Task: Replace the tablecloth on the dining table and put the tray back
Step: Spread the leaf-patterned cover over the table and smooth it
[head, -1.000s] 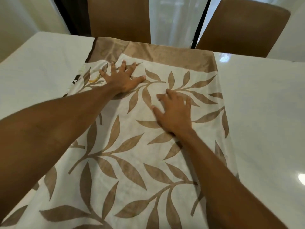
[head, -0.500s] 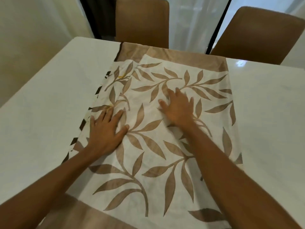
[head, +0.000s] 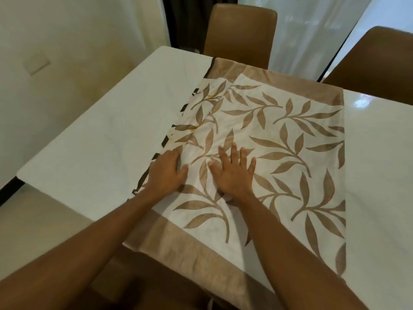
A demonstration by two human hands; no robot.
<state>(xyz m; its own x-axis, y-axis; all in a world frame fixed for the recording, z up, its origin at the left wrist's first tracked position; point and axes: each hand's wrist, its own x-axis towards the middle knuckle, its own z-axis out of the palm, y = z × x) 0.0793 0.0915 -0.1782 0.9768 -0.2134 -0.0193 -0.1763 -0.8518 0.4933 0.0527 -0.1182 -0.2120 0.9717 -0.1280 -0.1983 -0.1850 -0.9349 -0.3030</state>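
Bunching is my worry here. The tablecloth [head: 279, 139] sits on a glossy worktop [head: 100, 135], so a sideways push could make it slide and ruck up, and the near end hanging over the edge might drag it off. I see wrinkles at its far left. Both hands lie flat on it, gripping nothing: left hand [head: 166, 173] at its left edge, right hand [head: 232, 175] just beside, fingers [head: 233, 151] straight and spread on the leaf print.

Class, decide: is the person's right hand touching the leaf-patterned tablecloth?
Touching. The head view shows the right hand lying flat with its fingers spread, directly on the tablecloth, and no gap shows between them.
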